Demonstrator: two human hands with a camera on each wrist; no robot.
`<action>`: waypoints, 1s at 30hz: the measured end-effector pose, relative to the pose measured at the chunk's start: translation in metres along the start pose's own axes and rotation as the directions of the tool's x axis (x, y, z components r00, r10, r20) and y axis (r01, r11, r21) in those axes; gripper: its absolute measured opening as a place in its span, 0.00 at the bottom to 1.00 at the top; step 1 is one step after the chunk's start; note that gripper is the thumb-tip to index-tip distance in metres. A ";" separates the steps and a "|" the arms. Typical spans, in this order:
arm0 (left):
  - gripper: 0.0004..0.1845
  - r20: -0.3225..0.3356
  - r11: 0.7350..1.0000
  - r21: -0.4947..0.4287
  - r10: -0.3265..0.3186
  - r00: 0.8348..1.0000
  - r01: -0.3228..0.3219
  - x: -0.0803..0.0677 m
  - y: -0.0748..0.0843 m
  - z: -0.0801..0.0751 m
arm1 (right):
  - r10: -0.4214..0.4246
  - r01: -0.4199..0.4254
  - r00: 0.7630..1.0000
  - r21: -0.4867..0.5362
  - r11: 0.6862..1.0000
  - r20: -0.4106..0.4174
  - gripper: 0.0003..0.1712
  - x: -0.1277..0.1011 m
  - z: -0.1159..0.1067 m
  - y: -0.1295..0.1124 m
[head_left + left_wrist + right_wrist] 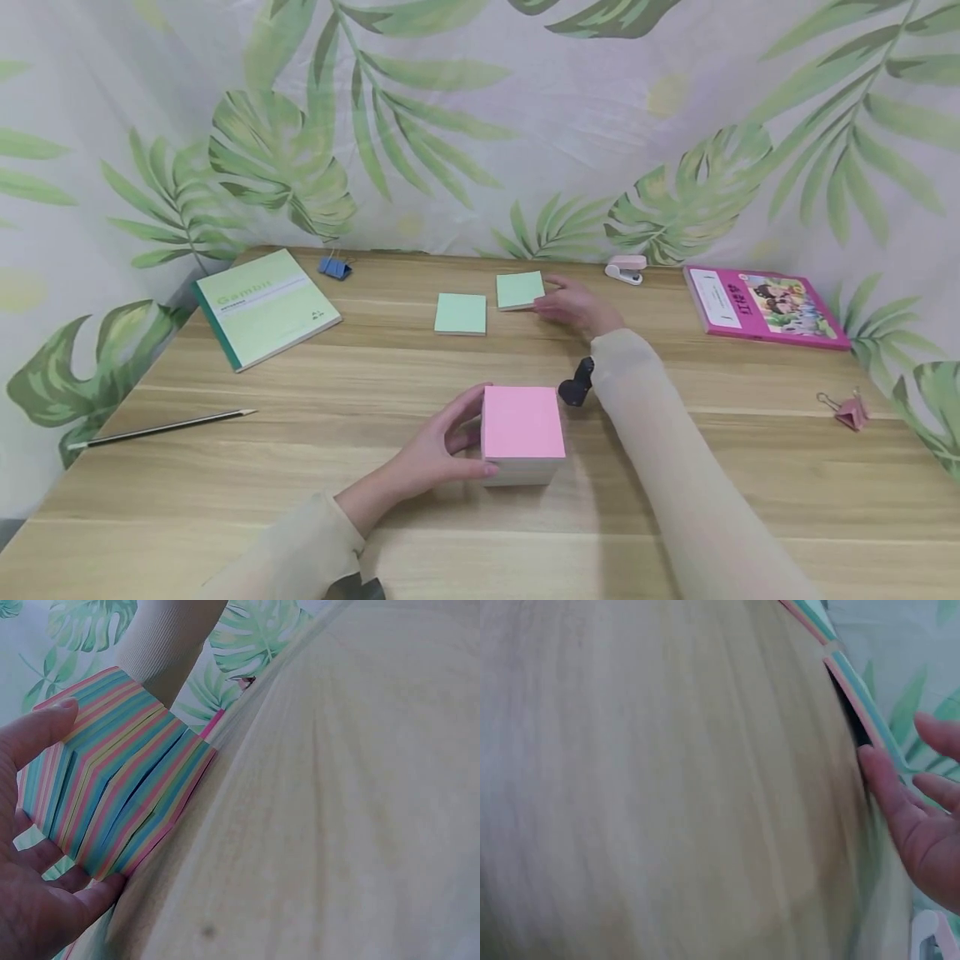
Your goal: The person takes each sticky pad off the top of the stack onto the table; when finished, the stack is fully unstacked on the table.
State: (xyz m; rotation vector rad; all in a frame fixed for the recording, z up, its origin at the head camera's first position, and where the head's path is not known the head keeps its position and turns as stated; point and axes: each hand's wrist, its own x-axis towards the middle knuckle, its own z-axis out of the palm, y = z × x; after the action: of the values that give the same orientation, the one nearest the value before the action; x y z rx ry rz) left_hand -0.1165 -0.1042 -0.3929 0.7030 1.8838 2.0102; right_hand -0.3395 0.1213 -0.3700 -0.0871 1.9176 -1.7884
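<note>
A thick block of sticky notes (522, 422), pink on top, stands in front of me. My left hand (442, 443) grips its left side, thumb at the near corner. In the left wrist view, the block's sides (112, 780) show multicoloured stripes. Farther off, my right hand (573, 304) reaches to the right edge of a thin pale green sticky-note pad (519, 290), its fingers spread. One fingertip touches the pad's edge in the right wrist view, where a dark gap shows beneath the pad (862, 705). A second green pad (461, 314) lies just left of it.
A green notebook (270, 308), a blue binder clip (334, 267) and a pencil (165, 429) lie on the left. Toward the right are a pink-and-white stapler (626, 268), a magenta book (772, 307) and a pink binder clip (851, 412). A leaf-patterned cloth hangs behind the table.
</note>
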 end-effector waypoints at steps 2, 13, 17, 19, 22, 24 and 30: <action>0.46 0.001 1.000 0.010 0.002 1.000 -0.002 0.000 0.000 0.001 | 0.002 0.000 0.999 -0.057 0.998 0.045 0.37 -0.009 -0.007 -0.002; 0.46 -0.001 1.000 0.018 -0.006 1.000 0.006 -0.001 -0.001 0.001 | -0.183 0.193 0.944 -0.013 0.981 0.273 0.36 -0.068 -0.013 -0.017; 0.46 0.001 1.000 0.018 -0.009 1.000 0.009 -0.001 0.000 0.001 | -0.299 0.317 0.884 0.009 0.948 0.358 0.35 -0.102 0.002 -0.010; 0.46 0.002 1.000 0.015 -0.011 1.000 0.011 -0.001 0.000 0.001 | -0.336 0.360 0.853 0.016 0.933 0.399 0.36 -0.118 0.011 -0.003; 0.46 0.003 1.000 0.015 -0.014 1.000 0.014 0.000 0.000 0.000 | -0.363 0.401 0.808 0.019 0.916 0.465 0.38 -0.138 0.021 0.009; 0.46 0.005 1.000 0.017 -0.018 1.000 0.018 0.000 0.000 0.000 | -0.372 0.418 0.780 0.022 0.908 0.503 0.42 -0.148 0.026 0.018; 0.47 0.003 0.999 0.020 -0.032 0.999 0.032 0.001 -0.001 -0.001 | -0.339 0.467 0.781 -0.131 0.875 0.525 0.55 -0.171 0.044 0.039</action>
State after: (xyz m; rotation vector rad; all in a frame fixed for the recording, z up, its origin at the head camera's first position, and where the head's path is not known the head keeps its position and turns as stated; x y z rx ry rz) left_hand -0.1179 -0.1039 -0.3940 0.6773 1.9030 1.9725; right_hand -0.1618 0.1514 -0.3522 -1.0249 1.8140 -1.5433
